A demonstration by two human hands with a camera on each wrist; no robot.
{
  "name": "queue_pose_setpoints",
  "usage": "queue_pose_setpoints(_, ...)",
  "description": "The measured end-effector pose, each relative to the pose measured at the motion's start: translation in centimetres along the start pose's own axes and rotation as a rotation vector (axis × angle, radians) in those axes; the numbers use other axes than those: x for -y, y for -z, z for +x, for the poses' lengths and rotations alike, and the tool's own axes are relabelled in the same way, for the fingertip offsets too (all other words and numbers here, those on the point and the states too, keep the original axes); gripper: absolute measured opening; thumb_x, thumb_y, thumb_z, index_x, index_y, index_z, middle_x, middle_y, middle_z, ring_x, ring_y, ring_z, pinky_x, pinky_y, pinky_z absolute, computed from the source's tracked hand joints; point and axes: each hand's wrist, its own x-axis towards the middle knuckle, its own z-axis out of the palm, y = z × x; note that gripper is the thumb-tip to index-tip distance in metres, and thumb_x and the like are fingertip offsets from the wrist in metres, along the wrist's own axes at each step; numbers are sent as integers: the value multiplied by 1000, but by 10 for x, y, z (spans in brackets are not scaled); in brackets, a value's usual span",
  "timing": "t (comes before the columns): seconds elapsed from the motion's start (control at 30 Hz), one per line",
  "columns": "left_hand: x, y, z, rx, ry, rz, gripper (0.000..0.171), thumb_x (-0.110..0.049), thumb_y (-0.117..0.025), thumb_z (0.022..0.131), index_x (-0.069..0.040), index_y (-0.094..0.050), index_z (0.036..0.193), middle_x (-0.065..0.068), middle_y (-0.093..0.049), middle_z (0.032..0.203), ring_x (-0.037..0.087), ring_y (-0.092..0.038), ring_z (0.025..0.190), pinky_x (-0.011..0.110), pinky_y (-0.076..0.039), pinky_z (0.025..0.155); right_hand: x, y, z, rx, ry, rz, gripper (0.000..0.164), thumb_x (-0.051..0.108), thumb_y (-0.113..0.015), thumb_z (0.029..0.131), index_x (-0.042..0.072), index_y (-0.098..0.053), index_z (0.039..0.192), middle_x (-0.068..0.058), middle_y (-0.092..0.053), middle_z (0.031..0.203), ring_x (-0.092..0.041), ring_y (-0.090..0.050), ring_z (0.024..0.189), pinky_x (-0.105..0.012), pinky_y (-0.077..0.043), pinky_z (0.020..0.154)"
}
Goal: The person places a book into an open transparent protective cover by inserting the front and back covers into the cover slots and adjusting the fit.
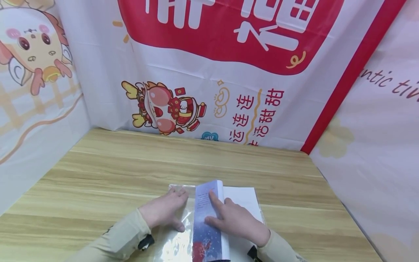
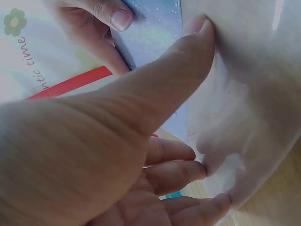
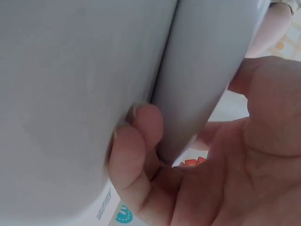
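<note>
On the table lies a book with a dark blue, snow-patterned cover [image 1: 207, 225], which stands curled over to the left above a white page [image 1: 243, 200]. My right hand [image 1: 235, 220] grips this cover, thumb and index finger on its printed face. In the right wrist view, other fingers [image 3: 128, 153] curl at its white underside against the page. Left of the book, a clear plastic book sleeve [image 1: 176, 245] shines on the wood. My left hand [image 1: 166, 209] rests on this plastic, fingers spread and thumb toward the book. Its thumb [image 2: 178, 56] touches the film beside the cover's edge.
The wood-grain table [image 1: 114, 171] runs back to a printed cloth [image 1: 183, 62] hanging behind it. More printed cloth hangs along the left [image 1: 39, 120] and right [image 1: 370, 145] sides. A strip of clear film shows past the white page's right edge.
</note>
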Motion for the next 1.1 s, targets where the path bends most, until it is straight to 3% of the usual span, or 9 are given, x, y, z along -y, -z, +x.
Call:
queue_pose_setpoints(0.23,-2,0,-1,37,11,6,108,-49,-77,64,11,-31,141,29,-25,147,51,-20,133,51,-19,108,-5,3,0,21,53,27,86,60,-58,85,10,-31,149,-4,-51,83,-10,-46,62,-25,-40,53)
queue_pose_setpoints(0.8,-3,-1,-1,42,11,3,111,-53,-77,63,10,-30,142,29,-22,148,50,-17,134,52,-19,107,-1,-2,1,-31,6,-7,84,65,-52,87,15,-29,150,-15,-57,95,-14,-51,67,-30,-46,57)
queue_pose_setpoints(0.93,-3,-3,1,25,-1,8,110,-54,-76,63,8,-31,142,29,-22,147,51,-17,133,53,-20,106,-2,1,0,-15,22,47,71,59,-40,95,19,-24,152,-11,-54,98,-13,-50,69,-30,-44,59)
queue_pose_setpoints(1.1,-2,-5,3,5,-4,5,112,-53,-78,61,8,-31,143,30,-21,147,52,-18,132,54,-21,105,-9,9,-1,64,83,213,52,38,-30,104,22,-21,152,-4,-49,97,-13,-48,73,-26,-42,63)
